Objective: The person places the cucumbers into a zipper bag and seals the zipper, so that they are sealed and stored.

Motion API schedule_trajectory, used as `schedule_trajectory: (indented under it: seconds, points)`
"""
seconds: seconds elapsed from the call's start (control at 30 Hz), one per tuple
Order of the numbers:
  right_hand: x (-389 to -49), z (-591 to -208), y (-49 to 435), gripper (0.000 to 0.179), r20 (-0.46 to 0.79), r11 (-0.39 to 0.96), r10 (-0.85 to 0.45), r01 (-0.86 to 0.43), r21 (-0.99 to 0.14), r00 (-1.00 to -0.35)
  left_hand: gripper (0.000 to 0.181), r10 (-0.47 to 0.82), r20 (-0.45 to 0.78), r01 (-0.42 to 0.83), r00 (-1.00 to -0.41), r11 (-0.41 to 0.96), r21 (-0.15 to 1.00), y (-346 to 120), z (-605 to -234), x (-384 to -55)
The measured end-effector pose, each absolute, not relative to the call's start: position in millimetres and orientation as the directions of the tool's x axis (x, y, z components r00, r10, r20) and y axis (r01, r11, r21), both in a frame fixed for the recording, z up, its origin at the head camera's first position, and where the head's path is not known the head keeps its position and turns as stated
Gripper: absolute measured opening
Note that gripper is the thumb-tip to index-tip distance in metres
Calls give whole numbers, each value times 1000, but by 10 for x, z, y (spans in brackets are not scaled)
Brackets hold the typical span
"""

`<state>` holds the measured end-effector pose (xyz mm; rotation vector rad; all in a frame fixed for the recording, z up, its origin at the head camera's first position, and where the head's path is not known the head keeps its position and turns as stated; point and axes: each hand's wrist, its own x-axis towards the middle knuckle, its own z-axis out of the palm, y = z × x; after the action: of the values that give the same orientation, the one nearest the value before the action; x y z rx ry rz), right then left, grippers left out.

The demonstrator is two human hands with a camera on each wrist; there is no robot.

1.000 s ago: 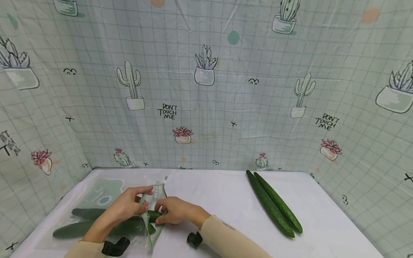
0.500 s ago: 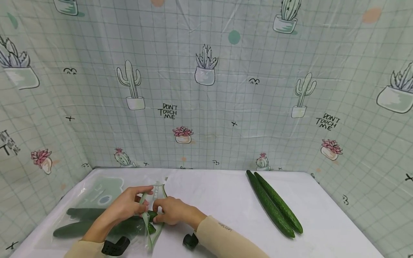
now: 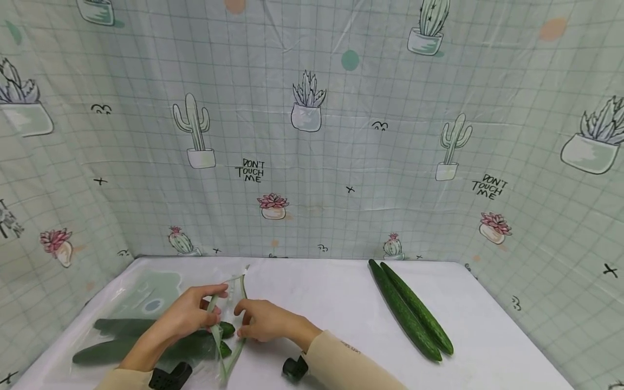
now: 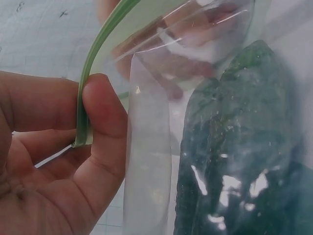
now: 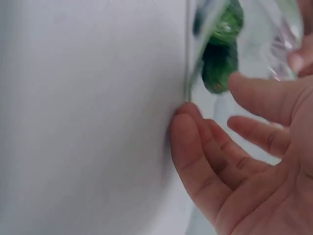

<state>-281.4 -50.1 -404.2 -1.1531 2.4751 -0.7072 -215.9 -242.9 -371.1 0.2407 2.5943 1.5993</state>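
Note:
Two cucumbers lie side by side in a clear zip bag (image 3: 146, 292) with a green printed patch and a green-edged mouth; the rear cucumber (image 3: 122, 326) and the front cucumber (image 3: 104, 351) point their near ends at the opening on the right. My left hand (image 3: 187, 314) pinches one green lip of the mouth between thumb and finger, holding it raised, as the left wrist view confirms. At the opening is my right hand (image 3: 265, 320), its fingers loosely bent and the thumb apart from them. Just past its fingertips are the cucumber ends (image 5: 220, 68); nothing is held in it.
Two more cucumbers (image 3: 411, 311) lie together on the right half of the white table (image 3: 336, 303). A curtain (image 3: 312, 162) printed with cacti surrounds the table at the back and sides. Black wrist devices (image 3: 294, 369) sit under the forearms.
The rear cucumber has slid farther left into the bag. My right hand has come away from its end, with thumb and fingers parting. My left hand keeps its pinch. The head view shifted slightly.

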Motion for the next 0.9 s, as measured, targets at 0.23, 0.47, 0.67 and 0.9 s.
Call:
schedule_trajectory:
  seconds: [0.23, 0.47, 0.67, 0.9]
  points:
    - [-2824, -3915, -79, 36, -40, 520, -803, -666, -535, -595, 64, 201, -11, 74, -980, 411, 908, -2444, -3699, -2154]
    - [-2813, -3848, 360, 38, -52, 544, -789, -656, -522, -613, 68, 224, -40, 46, -974, 368, 929, -2440, -3718, -2158]
    - [-2847, -3852, 785, 40, -53, 576, -750, -613, -540, -659, 79, 209, -55, 35, -976, 401, 915, -2425, -3727, -2152]
    - [-2903, -3834, 1369, 39, 33, 606, -698, -614, -506, -715, 80, 200, -10, 90, -980, 485, 870, -2418, -3721, -2148]
